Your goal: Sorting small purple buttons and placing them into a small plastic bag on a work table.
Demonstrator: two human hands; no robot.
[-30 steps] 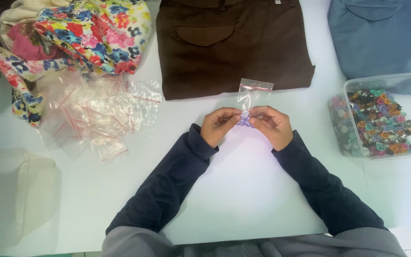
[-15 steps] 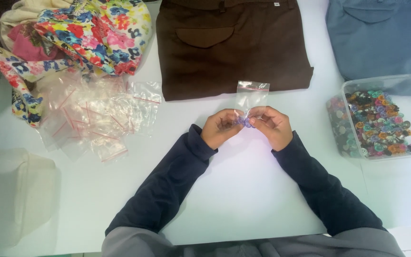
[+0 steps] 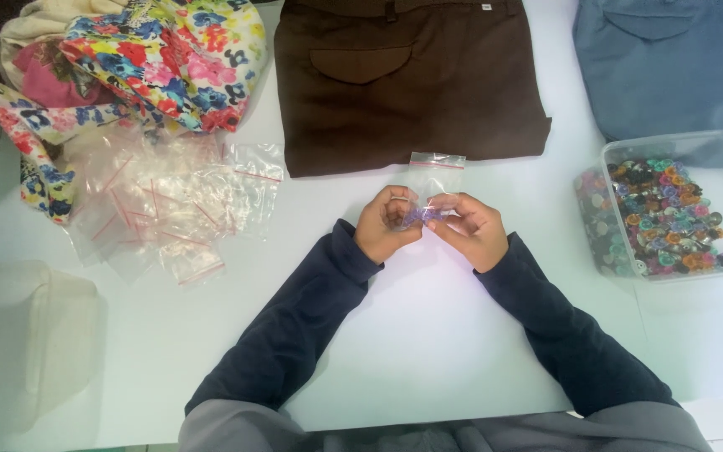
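Observation:
My left hand [image 3: 387, 223] and my right hand [image 3: 469, 228] meet over the middle of the white table [image 3: 428, 335]. Both pinch the lower part of a small clear zip bag [image 3: 433, 178] with a red seal strip; its top stands up beyond my fingers. Small purple pieces [image 3: 417, 216] show between my fingertips, inside or at the bag; I cannot tell which. Both wrists wear dark blue sleeves.
A clear plastic tub [image 3: 671, 213] of many coloured buttons stands at the right. A pile of empty zip bags [image 3: 173, 205] lies at the left, below floral fabric [image 3: 152, 59]. Folded brown trousers [image 3: 407, 79] and a blue garment [image 3: 675, 63] lie at the back. A translucent lid [image 3: 23, 335] sits front left.
My hands stay in the same place, and the fingers shift slightly on the small bag. Nothing else has moved.

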